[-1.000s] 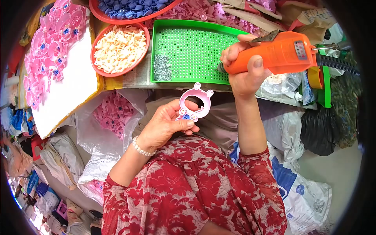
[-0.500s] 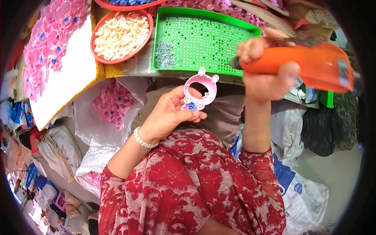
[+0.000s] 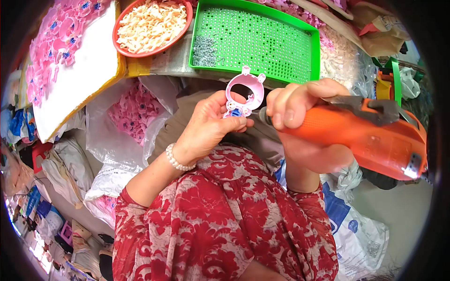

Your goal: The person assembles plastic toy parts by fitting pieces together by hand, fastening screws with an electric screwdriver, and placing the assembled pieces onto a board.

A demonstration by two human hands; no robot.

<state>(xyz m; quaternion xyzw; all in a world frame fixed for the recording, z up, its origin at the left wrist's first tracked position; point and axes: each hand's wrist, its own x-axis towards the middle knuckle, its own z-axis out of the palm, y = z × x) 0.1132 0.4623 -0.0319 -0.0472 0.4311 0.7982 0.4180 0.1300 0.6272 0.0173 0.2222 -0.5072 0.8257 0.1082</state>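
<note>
My left hand pinches the lower end of a pink plastic piece, a ring with two small ears and a blue part at its bottom. My right hand is wrapped around an orange electric screwdriver. The driver's dark nose points left at the lower part of the pink piece, very close to it. Whether the bit touches the piece, I cannot tell. Just beyond both hands lies a green perforated tray, with a heap of small screws at its left end.
A red bowl of cream-coloured parts stands left of the tray. Pink pieces are piled on a white board at far left. Below it, a clear plastic bag holds more pink parts. A white printed bag lies at lower right.
My right hand has brought the screwdriver down and left, its nose now near the pink piece. My left hand and the piece sit slightly higher in view. The view has shifted a little.
</note>
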